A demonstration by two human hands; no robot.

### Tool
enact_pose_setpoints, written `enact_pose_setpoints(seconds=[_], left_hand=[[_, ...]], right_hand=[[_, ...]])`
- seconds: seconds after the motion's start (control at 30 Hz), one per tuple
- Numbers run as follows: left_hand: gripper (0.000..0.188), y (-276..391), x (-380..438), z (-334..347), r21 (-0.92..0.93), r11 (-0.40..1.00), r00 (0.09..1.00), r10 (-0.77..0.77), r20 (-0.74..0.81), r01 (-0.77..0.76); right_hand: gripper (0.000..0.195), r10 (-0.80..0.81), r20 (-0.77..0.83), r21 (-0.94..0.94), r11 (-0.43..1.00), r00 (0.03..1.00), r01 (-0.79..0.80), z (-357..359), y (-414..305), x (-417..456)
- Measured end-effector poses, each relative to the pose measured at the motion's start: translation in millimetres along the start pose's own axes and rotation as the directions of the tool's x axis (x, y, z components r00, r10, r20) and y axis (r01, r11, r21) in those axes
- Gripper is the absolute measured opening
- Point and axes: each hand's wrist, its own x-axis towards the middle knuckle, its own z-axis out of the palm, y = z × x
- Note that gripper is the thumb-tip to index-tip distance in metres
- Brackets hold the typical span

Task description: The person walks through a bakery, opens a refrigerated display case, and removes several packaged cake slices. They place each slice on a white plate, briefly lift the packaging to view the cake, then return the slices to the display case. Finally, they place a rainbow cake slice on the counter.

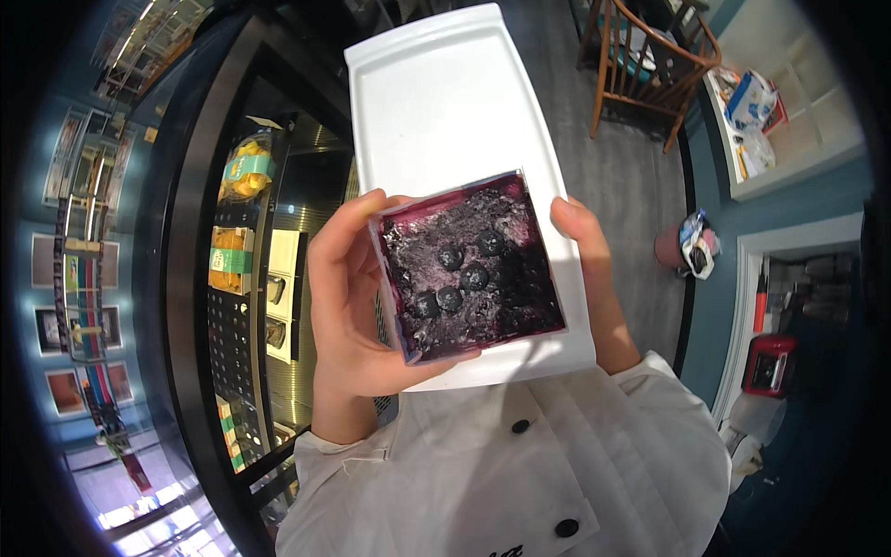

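Note:
My left hand [348, 299] grips a clear square box of blueberry dessert [480, 278] by its left side and lower corner. Several whole blueberries [475, 276] sit on the dark purple top, which has a pale dusting. Beneath the box is a long white rectangular tray [445, 118] with raised ends. My right hand [592, 257] holds this tray by its right edge, thumb on the rim and the other fingers hidden underneath. The box overlaps the tray's near half; whether it rests on the tray cannot be told.
At left stands a lit display case [278, 202] with a dark frame, holding packaged yellow food [247, 170], a boxed baked item [232, 259] and white trays [282, 296]. A wooden chair [644, 83] stands on the grey floor, and a lined waste bin [672, 247] is by the right wall.

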Motion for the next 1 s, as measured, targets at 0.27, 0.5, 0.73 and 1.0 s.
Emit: enact_pose_setpoints(seconds=[0.27, 0.5, 0.73, 1.0], left_hand=[[0.102, -15.4, 2.3, -2.8, 0.054, 0.998, 0.995, 0.02, 0.102, -0.025], [0.107, -15.9, 0.8, -6.8, 0.135, 0.99, 0.989, -0.066, 0.135, 0.048], [0.153, -29.6, -19.8, -32.2, 0.211, 0.962, 0.985, -0.163, -0.061, 0.172], [0.07, -49.6, -56.8, 9.8, -0.914, 0.403, 0.733, -0.638, -0.237, 0.056]], right_hand=[[0.054, -0.028, 0.105, 0.106, 0.994, 0.994, 0.017, -17.2, 2.2, 16.9], [0.053, -0.019, 0.098, 0.103, 0.995, 0.995, 0.009, -24.6, 1.1, 21.9], [0.061, -0.109, 0.089, 0.001, 0.994, 0.99, 0.11, -37.3, 7.6, 31.7], [0.05, -0.235, 0.076, -0.193, 0.95, 0.969, 0.245, -35.0, 46.6, 33.8]])
